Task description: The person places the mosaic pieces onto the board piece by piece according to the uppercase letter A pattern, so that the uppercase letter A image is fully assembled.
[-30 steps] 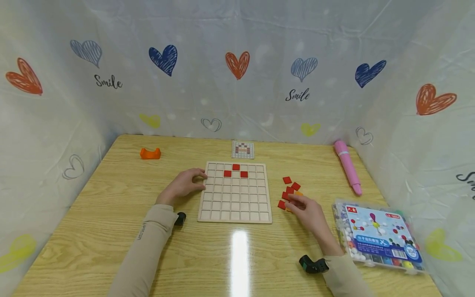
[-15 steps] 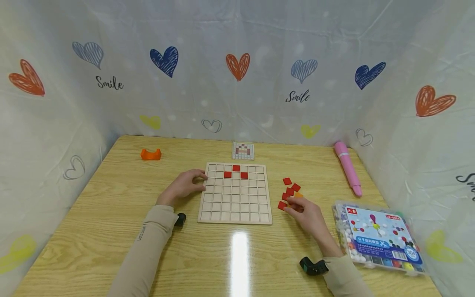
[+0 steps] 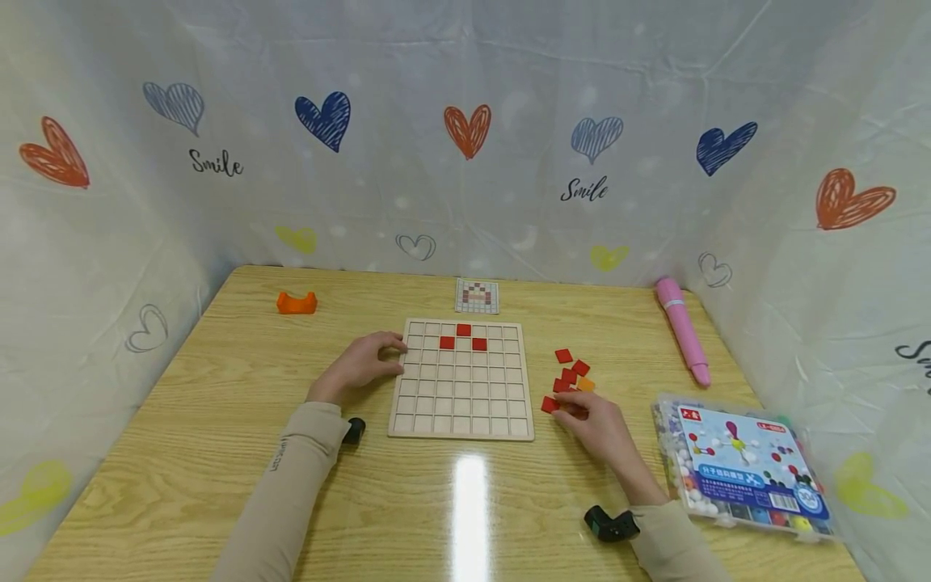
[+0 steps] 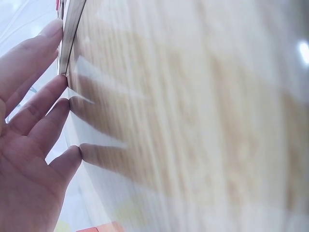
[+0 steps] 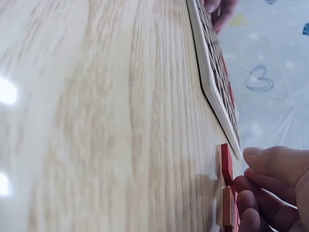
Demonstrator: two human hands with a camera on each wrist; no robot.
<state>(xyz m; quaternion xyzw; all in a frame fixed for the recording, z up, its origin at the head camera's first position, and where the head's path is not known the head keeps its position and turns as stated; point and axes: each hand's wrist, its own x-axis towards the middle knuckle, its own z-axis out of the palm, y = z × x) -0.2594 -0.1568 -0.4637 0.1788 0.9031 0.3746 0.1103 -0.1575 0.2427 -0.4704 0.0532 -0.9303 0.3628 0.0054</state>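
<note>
**Red tiles (image 3: pixel 568 375) partly hidden**

One tile (image 3: pixel 549 404) beside the board (image 3: pixel 461 405) was touched, not held, by the parted right grip (image 3: pixel 598 424). The board's edge was merely touched by the spread left grip (image 3: pixel 359 361). The card's (image 3: pixel 477 297) print was blurred.

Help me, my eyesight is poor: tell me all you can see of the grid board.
The grid board is a thin, square, pale, wood-looking panel, with a plain rim around seven rows of seven square cells. It lies flat on the table. Three red tiles sit in it: one in the middle of the far row, two in the next row, one either side of the middle. The other cells are bare. Fingertips of the left hand touch its left edge.
</note>
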